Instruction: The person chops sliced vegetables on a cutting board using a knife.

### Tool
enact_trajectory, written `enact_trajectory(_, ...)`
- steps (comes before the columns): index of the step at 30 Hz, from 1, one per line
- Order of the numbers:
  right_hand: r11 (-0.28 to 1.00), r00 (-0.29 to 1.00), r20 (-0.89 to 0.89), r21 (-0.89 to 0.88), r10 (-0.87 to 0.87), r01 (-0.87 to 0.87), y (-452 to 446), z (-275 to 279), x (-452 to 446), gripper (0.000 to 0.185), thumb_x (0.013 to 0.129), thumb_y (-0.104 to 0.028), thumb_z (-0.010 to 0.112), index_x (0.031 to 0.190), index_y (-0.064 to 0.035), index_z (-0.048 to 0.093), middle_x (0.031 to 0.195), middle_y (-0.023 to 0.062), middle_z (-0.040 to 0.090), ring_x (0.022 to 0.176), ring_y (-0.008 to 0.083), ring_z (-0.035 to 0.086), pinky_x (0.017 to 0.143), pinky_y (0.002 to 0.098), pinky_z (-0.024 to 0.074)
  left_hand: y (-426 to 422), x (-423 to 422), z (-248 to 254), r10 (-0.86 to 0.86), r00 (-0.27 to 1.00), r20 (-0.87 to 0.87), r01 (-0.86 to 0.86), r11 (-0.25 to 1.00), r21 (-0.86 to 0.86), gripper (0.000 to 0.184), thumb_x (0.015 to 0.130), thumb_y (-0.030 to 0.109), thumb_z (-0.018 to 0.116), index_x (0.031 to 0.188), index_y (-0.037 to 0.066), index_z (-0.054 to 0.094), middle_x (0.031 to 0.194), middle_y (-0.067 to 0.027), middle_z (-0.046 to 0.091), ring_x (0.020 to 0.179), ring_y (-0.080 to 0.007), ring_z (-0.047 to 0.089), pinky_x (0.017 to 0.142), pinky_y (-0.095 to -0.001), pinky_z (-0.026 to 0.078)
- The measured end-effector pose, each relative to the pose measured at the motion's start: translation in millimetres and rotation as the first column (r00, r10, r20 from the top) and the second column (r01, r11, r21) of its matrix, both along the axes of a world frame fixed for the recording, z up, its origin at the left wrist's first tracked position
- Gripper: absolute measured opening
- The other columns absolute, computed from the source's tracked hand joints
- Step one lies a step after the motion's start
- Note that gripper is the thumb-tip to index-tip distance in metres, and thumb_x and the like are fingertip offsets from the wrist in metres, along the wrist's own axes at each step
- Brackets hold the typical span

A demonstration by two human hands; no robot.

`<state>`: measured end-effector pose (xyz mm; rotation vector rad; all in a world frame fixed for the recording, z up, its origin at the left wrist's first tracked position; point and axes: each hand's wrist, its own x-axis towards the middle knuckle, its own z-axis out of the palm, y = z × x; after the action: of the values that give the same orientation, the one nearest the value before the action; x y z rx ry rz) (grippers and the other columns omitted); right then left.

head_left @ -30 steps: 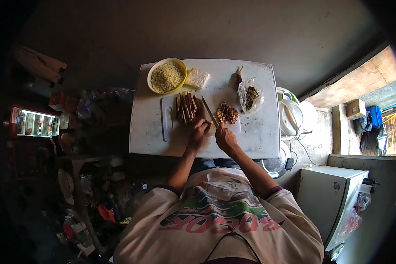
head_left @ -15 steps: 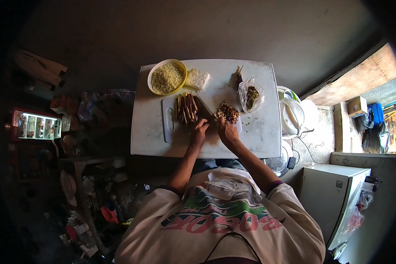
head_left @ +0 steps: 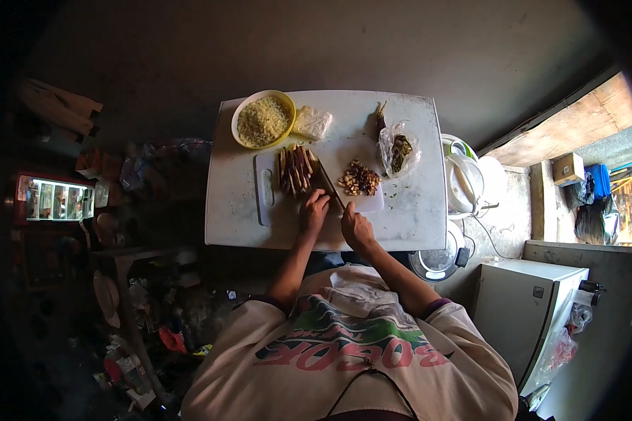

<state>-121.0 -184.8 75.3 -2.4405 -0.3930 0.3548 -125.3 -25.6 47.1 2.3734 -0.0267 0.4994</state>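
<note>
Compared with half a second earlier, the right hand point(head_left: 358, 228) has drawn back toward the body with the knife point(head_left: 332, 184), clear of the diced pile point(head_left: 360, 179). Knife: thin, straight, tapering blade, long axis oblique, tip pointing away from the person and slightly left; its handle is enclosed in the right fist. It lies over the cutting board point(head_left: 371, 204), smooth white plastic with a slotted left end, between the pile of small, angular, purple-skinned cubes and a bundle of strips point(head_left: 296, 170), purple and cream, running lengthwise away from the person. Left hand point(head_left: 313, 210): fingers bent, just beside the blade; I cannot tell whether they grip a piece. Beyond the strips, a yellow-rimmed round bowl point(head_left: 295, 126) of pale, granular food and a wrinkled white packet point(head_left: 312, 122); right, a crinkled clear bag point(head_left: 409, 167) beside a slender dark vegetable point(head_left: 380, 121).
</note>
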Motion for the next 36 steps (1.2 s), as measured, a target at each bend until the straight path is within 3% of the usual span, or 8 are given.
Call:
enact_trajectory(7,0.989,0.967,0.237,-0.130,0.095,-0.066,-2,-44,39,0.029,0.093,-0.020,0.042,0.116,-0.0021,0.046,0.078,0.0224,0.064,0.073,0.0396,0.064,0.067,0.0515,0.0509,5,2,-1,0.017,0.994,-0.109,-0.031,0.991,-0.130,0.027,0.075,-0.007,0.057,0.100,-0.002,0.066,0.105,-0.0137,0.061,0.102,-0.0309,0.060,0.086,-0.0364,0.048)
enact_trajectory(10,0.992,0.997,0.024,-0.105,0.068,-0.065,-8,-20,49,0.033,0.093,-0.021,0.043,0.120,-0.0018,0.046,0.080,0.0209,0.063,0.071,0.0393,0.063,0.065,0.0499,0.0510,2,1,18,-0.026,0.998,-0.053,0.023,0.998,-0.055,0.025,0.077,-0.005,0.055,0.100,-0.003,0.066,0.104,-0.0138,0.061,0.101,-0.0309,0.060,0.086,-0.0355,0.047)
enact_trajectory(14,0.989,0.990,0.096,-0.121,0.100,-0.088,-8,5,29,0.044,0.093,-0.021,0.046,0.128,0.0037,0.040,0.076,0.0223,0.062,0.069,0.0423,0.062,0.062,0.0526,0.0498,2,1,28,0.044,0.999,0.030,-0.041,0.994,-0.101,0.019,0.081,-0.001,0.056,0.095,0.000,0.069,0.095,-0.0125,0.062,0.092,-0.0298,0.061,0.079,-0.0357,0.049)
enact_trajectory(16,0.998,0.980,0.189,-0.045,0.062,-0.054,-8,10,17,0.038,0.090,-0.018,0.048,0.120,0.0048,0.042,0.069,0.0264,0.061,0.063,0.0447,0.061,0.058,0.0540,0.0488,3,2,24,0.004,1.000,0.007,-0.004,0.996,-0.090,0.016,0.078,-0.001,0.061,0.092,0.000,0.068,0.091,-0.0118,0.061,0.089,-0.0300,0.060,0.077,-0.0371,0.049)
enact_trajectory(25,1.000,0.999,-0.039,0.006,-0.010,0.011,-1,4,-5,0.025,0.093,-0.018,0.044,0.108,0.0011,0.041,0.068,0.0281,0.060,0.066,0.0465,0.061,0.061,0.0561,0.0488,7,9,6,-0.004,0.996,0.094,-0.004,0.997,0.079,0.015,0.071,-0.006,0.063,0.085,0.001,0.067,0.089,-0.0101,0.062,0.087,-0.0295,0.060,0.076,-0.0374,0.050)
enact_trajectory(29,0.994,0.999,-0.025,-0.103,0.031,-0.034,8,-5,9,0.030,0.094,-0.019,0.044,0.115,0.0008,0.041,0.070,0.0265,0.061,0.066,0.0439,0.062,0.061,0.0554,0.0492,8,8,12,-0.026,0.998,0.062,0.021,0.997,0.081,0.017,0.071,-0.006,0.064,0.087,0.001,0.068,0.090,-0.0097,0.063,0.088,-0.0300,0.060,0.077,-0.0378,0.051)
enact_trajectory(32,0.992,0.975,0.201,-0.093,0.098,-0.081,-5,-42,25,0.038,0.094,-0.020,0.045,0.125,-0.0003,0.039,0.071,0.0246,0.062,0.065,0.0415,0.063,0.061,0.0539,0.0495,10,9,4,-0.005,0.999,0.035,0.003,0.999,0.048,0.019,0.072,-0.006,0.064,0.089,0.000,0.068,0.093,-0.0101,0.064,0.089,-0.0302,0.061,0.078,-0.0386,0.050)
enact_trajectory(36,0.995,0.976,0.199,-0.058,0.090,-0.080,-13,-6,33,0.039,0.093,-0.021,0.047,0.126,-0.0018,0.041,0.071,0.0234,0.061,0.064,0.0410,0.062,0.058,0.0522,0.0494,10,10,-1,-0.036,0.997,0.068,0.035,0.999,0.015,0.018,0.074,-0.003,0.065,0.092,0.000,0.069,0.092,-0.0101,0.064,0.090,-0.0303,0.061,0.078,-0.0390,0.050)
